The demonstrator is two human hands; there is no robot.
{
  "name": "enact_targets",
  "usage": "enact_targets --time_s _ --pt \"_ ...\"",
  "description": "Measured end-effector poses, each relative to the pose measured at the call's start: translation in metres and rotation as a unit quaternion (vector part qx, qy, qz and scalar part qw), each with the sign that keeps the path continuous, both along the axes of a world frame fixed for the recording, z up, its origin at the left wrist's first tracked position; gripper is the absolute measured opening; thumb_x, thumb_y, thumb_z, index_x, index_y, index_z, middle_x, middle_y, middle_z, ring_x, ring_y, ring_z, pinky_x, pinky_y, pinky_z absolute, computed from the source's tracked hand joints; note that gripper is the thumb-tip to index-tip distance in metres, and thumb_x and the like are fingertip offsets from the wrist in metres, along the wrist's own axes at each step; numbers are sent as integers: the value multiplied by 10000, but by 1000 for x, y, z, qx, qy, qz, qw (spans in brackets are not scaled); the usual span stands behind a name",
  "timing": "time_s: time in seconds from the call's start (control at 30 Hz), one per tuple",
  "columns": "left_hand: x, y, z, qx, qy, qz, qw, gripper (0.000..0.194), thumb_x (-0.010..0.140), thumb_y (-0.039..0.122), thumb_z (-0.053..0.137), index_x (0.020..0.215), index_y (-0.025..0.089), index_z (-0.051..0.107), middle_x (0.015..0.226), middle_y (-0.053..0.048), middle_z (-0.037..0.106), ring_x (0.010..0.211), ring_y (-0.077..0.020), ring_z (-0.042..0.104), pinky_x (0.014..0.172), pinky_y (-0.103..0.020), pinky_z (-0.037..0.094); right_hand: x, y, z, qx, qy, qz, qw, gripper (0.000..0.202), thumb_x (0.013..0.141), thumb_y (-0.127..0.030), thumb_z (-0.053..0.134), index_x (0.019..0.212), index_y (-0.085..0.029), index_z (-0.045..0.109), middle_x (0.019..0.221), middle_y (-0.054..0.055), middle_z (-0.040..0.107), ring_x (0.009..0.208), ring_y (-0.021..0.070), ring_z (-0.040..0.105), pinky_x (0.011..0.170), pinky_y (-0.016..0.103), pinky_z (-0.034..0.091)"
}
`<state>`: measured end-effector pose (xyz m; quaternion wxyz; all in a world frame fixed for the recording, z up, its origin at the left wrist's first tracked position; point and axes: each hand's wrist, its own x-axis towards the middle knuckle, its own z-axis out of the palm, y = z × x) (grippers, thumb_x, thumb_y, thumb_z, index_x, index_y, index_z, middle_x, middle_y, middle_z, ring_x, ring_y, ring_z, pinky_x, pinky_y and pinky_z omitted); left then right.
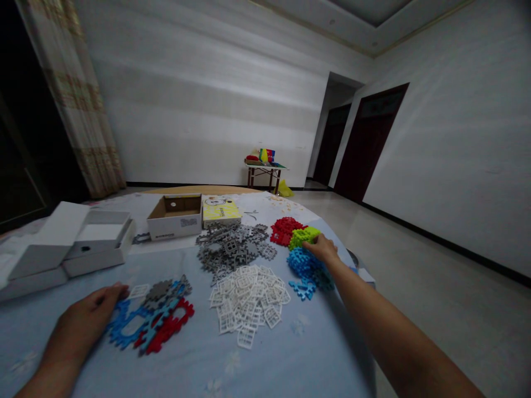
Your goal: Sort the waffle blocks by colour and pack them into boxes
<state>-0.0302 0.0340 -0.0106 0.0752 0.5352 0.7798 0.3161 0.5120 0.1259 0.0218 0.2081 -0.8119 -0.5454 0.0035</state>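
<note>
My right hand [323, 247] reaches over the right side of the table, its fingers closed on a lime-green toothed building piece [302, 237] at the green pile. Red toothed pieces [285, 230] lie just behind it, and blue ones [305, 264] in front. My left hand [89, 318] rests at the left with fingers curled together; what they hold, if anything, is hidden. Right beside it are a blue toothed piece [128, 326], a red one [176, 326], a grey one [157, 293] and a white lattice piece [140, 291].
Mid-table, a heap of white lattice pieces [249, 301] lies before a heap of grey pieces [232, 246]. Behind stand an open cardboard box [174, 226] and a yellow box [222, 211]. An opened white box [95, 260] sits at left. A small table [265, 166] stands by the wall.
</note>
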Motion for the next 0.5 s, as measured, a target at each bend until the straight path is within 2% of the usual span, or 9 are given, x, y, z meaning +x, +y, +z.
enact_targets --time_s 0.1,0.2,0.37,0.5 --pt "-1 1 0 -41 -17 -2 999 495 777 500 341 920 183 693 1068 -97 689 1002 -266 613 862 -361 457 -3 0 -1 10 5 2 1000 454 709 -523 522 993 -175 592 979 115 662 986 321 555 777 424 397" --pt "-1 1 0 -40 -15 1 999 503 778 507 345 947 179 687 1090 -104 679 1021 -274 603 873 -367 449 -4 -4 3 19 2 4 1000 359 742 -454 504 966 -196 614 984 94 667 995 302 552 792 418 380" --pt "0 0 0 -27 -8 0 1000 490 776 500 343 911 189 696 1047 -91 698 982 -269 621 838 -356 468 -4 -15 11 47 -40 3 998 307 759 -437 497 860 -202 666 893 97 684 952 289 555 755 381 369" --pt "-1 1 0 -28 -11 -4 1000 489 770 496 349 918 184 696 1088 -99 681 1015 -270 607 855 -359 461 -5 -21 11 83 -74 0 994 285 766 -428 508 824 -207 679 870 89 687 932 283 548 739 367 359"
